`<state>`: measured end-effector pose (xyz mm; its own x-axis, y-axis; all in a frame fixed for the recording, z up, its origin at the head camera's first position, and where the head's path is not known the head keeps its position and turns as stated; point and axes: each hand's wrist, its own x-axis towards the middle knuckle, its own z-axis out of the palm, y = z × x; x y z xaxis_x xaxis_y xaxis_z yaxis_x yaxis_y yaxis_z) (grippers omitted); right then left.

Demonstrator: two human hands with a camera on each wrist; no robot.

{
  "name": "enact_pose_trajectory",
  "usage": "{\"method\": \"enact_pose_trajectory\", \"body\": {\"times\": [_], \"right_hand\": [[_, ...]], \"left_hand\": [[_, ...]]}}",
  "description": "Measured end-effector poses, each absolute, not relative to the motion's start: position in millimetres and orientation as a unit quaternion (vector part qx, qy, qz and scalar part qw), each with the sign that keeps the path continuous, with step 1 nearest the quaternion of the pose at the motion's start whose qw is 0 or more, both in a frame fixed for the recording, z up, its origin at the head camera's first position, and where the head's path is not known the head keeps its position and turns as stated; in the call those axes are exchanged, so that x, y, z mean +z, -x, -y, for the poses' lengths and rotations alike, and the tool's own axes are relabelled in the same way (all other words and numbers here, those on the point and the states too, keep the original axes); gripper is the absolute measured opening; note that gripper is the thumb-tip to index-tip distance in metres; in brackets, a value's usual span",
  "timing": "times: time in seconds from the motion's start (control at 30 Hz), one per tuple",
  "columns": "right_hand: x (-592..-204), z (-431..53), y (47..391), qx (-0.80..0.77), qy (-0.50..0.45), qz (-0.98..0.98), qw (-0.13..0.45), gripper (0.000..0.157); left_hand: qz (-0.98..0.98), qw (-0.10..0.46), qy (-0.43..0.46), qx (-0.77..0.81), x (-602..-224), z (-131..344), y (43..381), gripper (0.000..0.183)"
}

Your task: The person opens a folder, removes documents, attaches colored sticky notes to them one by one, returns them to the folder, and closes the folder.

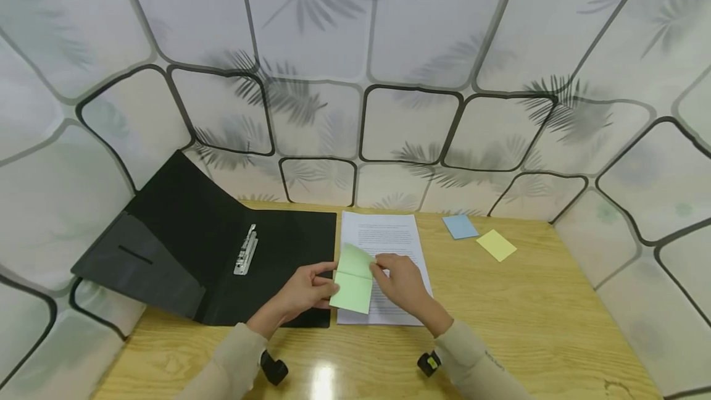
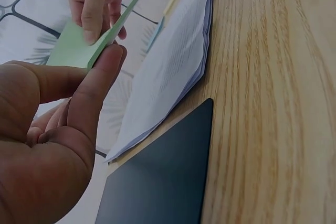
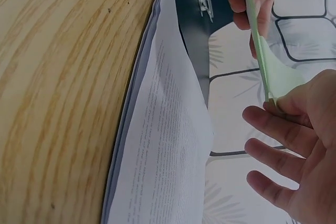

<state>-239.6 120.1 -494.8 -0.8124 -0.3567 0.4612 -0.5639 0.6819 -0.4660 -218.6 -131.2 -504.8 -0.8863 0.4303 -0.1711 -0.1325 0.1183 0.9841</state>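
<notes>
A pad of light green sticky notes (image 1: 352, 294) is held up over a stack of printed papers (image 1: 389, 230). My left hand (image 1: 304, 292) grips the pad by its left side, thumb on one face and fingers behind, as the left wrist view also shows. At the pad's right edge, my right hand (image 1: 404, 283) pinches the top green sheet (image 3: 281, 66) between thumb and index finger. That sheet is bent up away from the rest of the pad but still joins it along one edge. The other fingers of the right hand spread loosely in the right wrist view.
An open black folder (image 1: 300, 236) with a metal clip (image 1: 246, 252) lies left of the papers, its cover raised against the patterned curtain (image 1: 316, 116). A blue sticky pad (image 1: 460, 226) and a yellow one (image 1: 497, 245) lie to the right on the wooden table (image 1: 516, 326).
</notes>
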Motion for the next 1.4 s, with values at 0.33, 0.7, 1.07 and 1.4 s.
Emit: {"method": "enact_pose_trajectory", "body": {"times": [0.33,0.7,1.07,1.4], "right_hand": [[-502.6,-121.2,241.1,0.303,-0.211,0.915,0.160,0.015],[-499.1,-156.6,260.3,0.353,-0.147,0.907,0.177,0.028],[-499.9,-165.0,262.3,0.352,-0.129,0.915,0.148,0.018],[-495.2,-166.6,262.6,0.349,-0.128,0.918,0.140,0.023]], "left_hand": [[-0.721,0.215,-0.103,0.650,-508.1,132.4,212.0,0.060],[-0.735,0.197,-0.039,0.647,-513.4,177.2,188.8,0.055],[-0.753,0.189,0.019,0.630,-509.0,267.8,144.0,0.062],[-0.781,0.208,0.058,0.586,-517.6,334.8,108.0,0.064]]}}
